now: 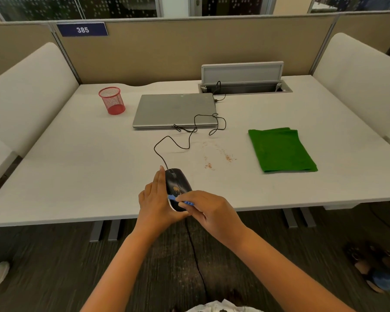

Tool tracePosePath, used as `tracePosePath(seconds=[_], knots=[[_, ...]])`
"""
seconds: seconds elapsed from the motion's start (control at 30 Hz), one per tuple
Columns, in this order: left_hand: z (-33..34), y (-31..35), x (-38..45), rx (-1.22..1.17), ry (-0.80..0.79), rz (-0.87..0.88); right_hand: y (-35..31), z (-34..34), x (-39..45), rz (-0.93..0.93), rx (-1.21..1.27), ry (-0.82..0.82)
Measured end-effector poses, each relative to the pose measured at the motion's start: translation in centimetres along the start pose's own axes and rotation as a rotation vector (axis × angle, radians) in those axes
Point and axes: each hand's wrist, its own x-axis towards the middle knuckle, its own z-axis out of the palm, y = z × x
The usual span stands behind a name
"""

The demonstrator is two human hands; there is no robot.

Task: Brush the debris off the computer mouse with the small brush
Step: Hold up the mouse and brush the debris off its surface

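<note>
Near the front edge of the white desk [77,176], the left hand [155,203] cups the black corded computer mouse [177,183], which carries orange crumbs. The right hand [209,212] pinches the small blue brush [178,199] across the mouse's rear. Crumbs [221,156] dot the desk beside a folded green cloth [279,149], before beige partitions [189,46].

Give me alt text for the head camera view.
Left hand steadies a black mouse at the desk edge while the right hand draws a small blue brush across its orange debris; crumbs lie nearby.
</note>
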Motion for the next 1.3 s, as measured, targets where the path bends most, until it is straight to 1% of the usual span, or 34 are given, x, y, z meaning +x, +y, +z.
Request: tracePosePath(seconds=[0.27,0.47,0.6,0.73,0.83,0.93,1.03,1.1,1.23,1.3], knots=[[-0.2,0.1,-0.2,-0.073,0.012,0.003,-0.3,-0.2,-0.5,-0.017,0.042,-0.014],[-0.8,-0.2,-0.1,-0.121,0.034,-0.03,0.0,-0.2,-1.2,-0.006,0.047,-0.044],[-1.0,-0.3,0.0,-0.118,0.04,-0.042,0.3,-1.1,-2.0,0.003,0.068,-0.038],[-0.8,-0.3,0.1,-0.11,0.02,-0.015,0.1,-0.8,-1.7,0.009,0.119,-0.051],[-0.9,-0.3,0.1,-0.108,0.009,-0.006,0.3,-0.6,-1.3,0.027,0.13,-0.089],[-1.0,-0.5,0.1,-0.133,0.033,-0.012,1.0,-1.5,-1.5,0.076,0.13,-0.105],[-1.1,-0.8,0.2,-0.132,0.04,0.014,2.0,-2.7,-2.1,0.14,0.12,-0.058],[-1.1,-0.9,0.3,-0.14,0.03,0.025,2.3,-3.2,-1.9,0.172,0.149,0.009],[-0.8,-0.6,0.2,-0.149,0.014,0.029,1.9,-2.5,-0.5,0.151,0.209,0.138],[-0.7,-0.5,0.2,-0.135,0.011,0.031,1.6,-1.8,0.1,0.14,0.21,0.161]])
